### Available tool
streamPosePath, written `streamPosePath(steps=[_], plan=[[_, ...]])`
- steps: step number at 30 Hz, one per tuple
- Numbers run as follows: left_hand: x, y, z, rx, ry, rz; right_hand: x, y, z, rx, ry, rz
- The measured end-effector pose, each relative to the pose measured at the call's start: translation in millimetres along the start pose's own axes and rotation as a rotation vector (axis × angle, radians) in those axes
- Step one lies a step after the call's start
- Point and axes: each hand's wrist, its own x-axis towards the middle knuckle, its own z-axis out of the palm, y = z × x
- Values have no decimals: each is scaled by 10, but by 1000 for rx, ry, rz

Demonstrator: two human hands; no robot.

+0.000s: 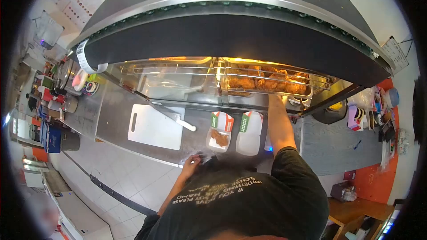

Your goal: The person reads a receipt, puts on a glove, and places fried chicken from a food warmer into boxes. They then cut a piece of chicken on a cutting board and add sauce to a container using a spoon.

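Observation:
My right arm (280,126) reaches into the lit glass food warmer (231,103). Its hand is at the tray of fried chicken (291,87) behind the wire rails, and its fingers are hidden there. My left hand (192,162) rests at the counter's front edge, fingers loosely apart, with nothing visible in it. On the counter, an open takeaway box (212,144) holds a piece of fried chicken (219,138). Beside it stands a second open box (247,144) with a bare white inside.
A white cutting board (151,128) lies on the left of the counter, with a white-handled knife (184,124) across its corner. Just right of the boxes, a device with a blue light (270,148) is partly hidden by my arm. A pen (357,144) lies far right.

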Motion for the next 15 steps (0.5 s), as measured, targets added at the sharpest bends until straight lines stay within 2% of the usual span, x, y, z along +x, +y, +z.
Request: streamPosePath(steps=[4, 10, 15], plan=[[37, -16, -48, -56, 89, -58, 43, -10, 26, 12, 6, 12], [65, -28, 10, -105, 56, 5, 17, 2, 51, 6, 22, 23], [99, -21, 9, -119, 35, -52, -34, -3, 48, -7, 36, 24]])
